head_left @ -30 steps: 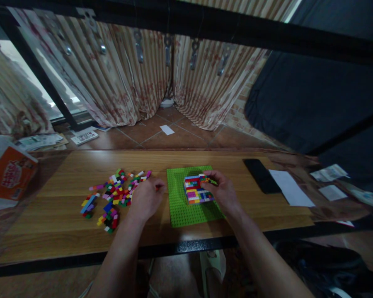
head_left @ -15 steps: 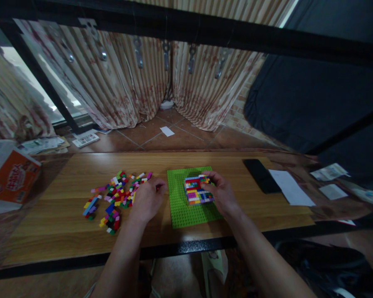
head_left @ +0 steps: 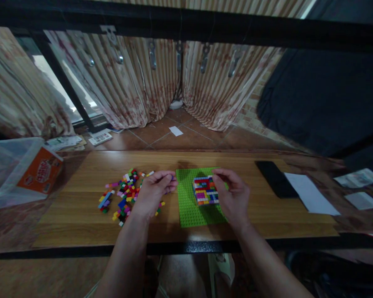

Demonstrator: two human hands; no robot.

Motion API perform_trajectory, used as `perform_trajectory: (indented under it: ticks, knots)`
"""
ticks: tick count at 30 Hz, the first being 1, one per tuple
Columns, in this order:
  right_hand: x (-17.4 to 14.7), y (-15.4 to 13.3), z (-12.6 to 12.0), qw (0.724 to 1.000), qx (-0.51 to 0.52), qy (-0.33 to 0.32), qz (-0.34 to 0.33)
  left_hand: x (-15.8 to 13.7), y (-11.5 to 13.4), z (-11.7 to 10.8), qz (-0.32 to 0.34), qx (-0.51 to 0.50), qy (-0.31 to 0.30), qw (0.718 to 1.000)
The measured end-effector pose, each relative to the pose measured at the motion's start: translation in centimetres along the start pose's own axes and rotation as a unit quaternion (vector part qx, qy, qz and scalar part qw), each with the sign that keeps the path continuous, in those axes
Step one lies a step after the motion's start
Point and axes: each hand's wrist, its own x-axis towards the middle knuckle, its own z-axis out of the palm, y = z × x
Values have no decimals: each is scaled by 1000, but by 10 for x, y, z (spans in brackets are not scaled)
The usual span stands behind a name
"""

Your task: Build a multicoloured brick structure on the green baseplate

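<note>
Loose bricks (head_left: 131, 186) lie at the left of the desk (head_left: 81, 223), seemingly handy for the left hand (head_left: 155, 188), its fingertips pinched, apparently on a small bluish piece (head_left: 173, 178). The brick block (head_left: 203, 194) stands on the green baseplate (head_left: 186, 213), its right side covered by the right hand (head_left: 234, 194), perhaps to steady it, though I cannot tell whether those fingers grip; wood gives moving room toward the front edge (head_left: 186, 247) and black slab (head_left: 276, 179).
</note>
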Motion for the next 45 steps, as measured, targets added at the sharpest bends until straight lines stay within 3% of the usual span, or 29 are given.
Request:
perform_trajectory:
  ticks: [3,7,12,21,31,38,45]
  knots:
    - [-14,-15,16,993,-42,-89,-60,3,2,-9,32,-5,53,998]
    - [-29,-21,38,963,-115,-215,-113,5,6,-18,63,-13,107,992]
    - [-37,-12,64,930,-193,-286,-129,2,9,-23,64,-4,117,991]
    - [-44,-3,97,901,-282,-318,-87,-1,13,-34,62,-58,117,989]
    - [-46,-8,102,889,-341,-299,-65,-8,19,-40,62,1,123,990]
    - [-47,-8,100,884,-327,-324,-83,-7,16,-36,58,55,109,991]
    - [-47,-8,99,878,-313,-333,-145,3,5,-38,93,120,91,984]
